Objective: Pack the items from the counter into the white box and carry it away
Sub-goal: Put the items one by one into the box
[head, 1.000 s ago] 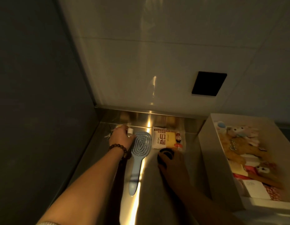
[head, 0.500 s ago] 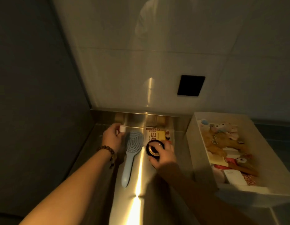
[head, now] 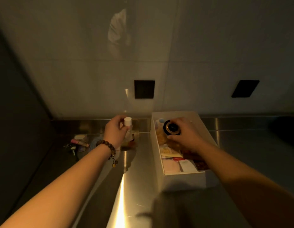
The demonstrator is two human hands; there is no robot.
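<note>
The white box point(head: 185, 178) stands on the steel counter point(head: 126, 186) to the right, holding plush toys, packets and small cartons. My right hand point(head: 186, 134) grips a round black jar with a gold rim point(head: 171, 128) above the far end of the box. My left hand point(head: 115, 130), a bead bracelet on its wrist, holds a small clear bottle with a white cap point(head: 127, 124) above the counter, left of the box. The blue hairbrush point(head: 95, 142) lies mostly hidden behind my left wrist.
Small items, a pink tube point(head: 79, 142) and keys point(head: 72, 148), lie near the counter's left corner. A dark panel point(head: 19, 112) rises on the left. The tiled back wall carries two black sockets point(head: 144, 89). Bare steel stretches toward me.
My right hand lifted the black jar off the counter and carried it right, over the box. My left hand raised the white-capped bottle. The view swung right.
</note>
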